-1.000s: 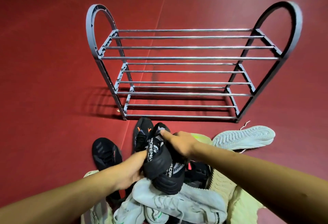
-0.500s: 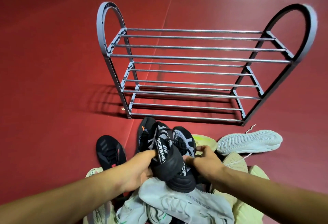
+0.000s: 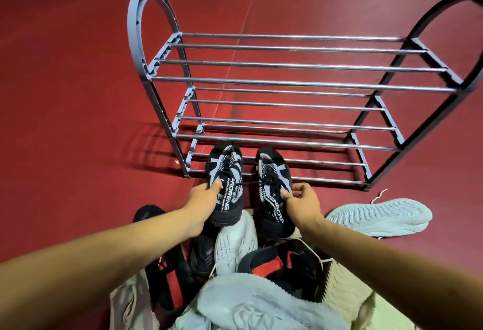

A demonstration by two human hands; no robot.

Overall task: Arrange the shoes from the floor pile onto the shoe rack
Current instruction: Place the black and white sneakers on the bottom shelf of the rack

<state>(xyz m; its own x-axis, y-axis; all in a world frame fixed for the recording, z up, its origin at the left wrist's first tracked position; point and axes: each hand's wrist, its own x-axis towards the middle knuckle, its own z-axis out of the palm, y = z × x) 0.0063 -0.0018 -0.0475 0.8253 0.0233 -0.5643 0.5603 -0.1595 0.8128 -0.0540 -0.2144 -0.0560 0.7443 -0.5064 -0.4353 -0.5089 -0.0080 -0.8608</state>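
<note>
I hold a pair of black-and-grey knit sneakers side by side, toes pointing at the shoe rack (image 3: 287, 83). My left hand (image 3: 202, 195) grips the left sneaker (image 3: 225, 173) at its collar. The right sneaker (image 3: 271, 175) is held by my right hand (image 3: 303, 200) in the same way. Both shoes hang above the floor pile (image 3: 235, 277), their toes level with the rack's lowest rails. The rack is a grey three-tier frame of metal bars with arched ends, and its shelves hold nothing.
The pile below my arms holds white, cream, and black-and-red shoes. A pale sneaker (image 3: 379, 216) lies sole-up on the floor to the right, and a black shoe (image 3: 147, 212) shows under my left forearm. Red floor surrounds the rack.
The two sneakers, bunched together over the pile before, are now separated, one in each hand, and lifted forward toward the rack's bottom tier.
</note>
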